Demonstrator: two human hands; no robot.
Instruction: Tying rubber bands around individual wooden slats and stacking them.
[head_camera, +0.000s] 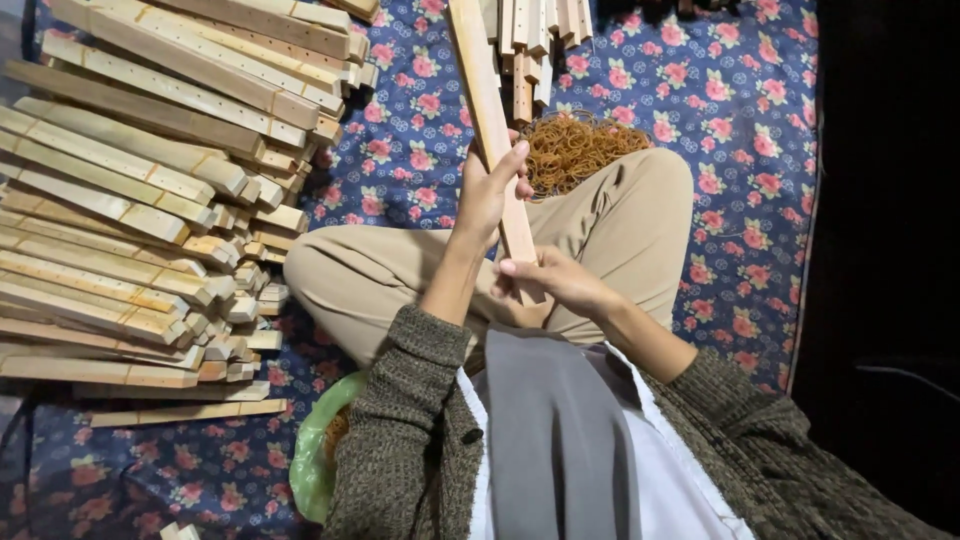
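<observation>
While seated cross-legged on floral cloth (700, 110), left hand (487, 195) and right hand (550, 280) fingers clasped round wooden slat (490, 110), rubber bands (575, 145) just behind

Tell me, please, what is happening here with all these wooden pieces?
A person sits cross-legged on a floral cloth, holding one long wooden slat in both hands. The left hand grips it partway up, and the right hand holds its lower end near the lap. A heap of rubber bands lies just beyond the knee. A large stack of bundled slats sits to the left, more slats lie ahead, and a green bag rests beside the hip.
</observation>
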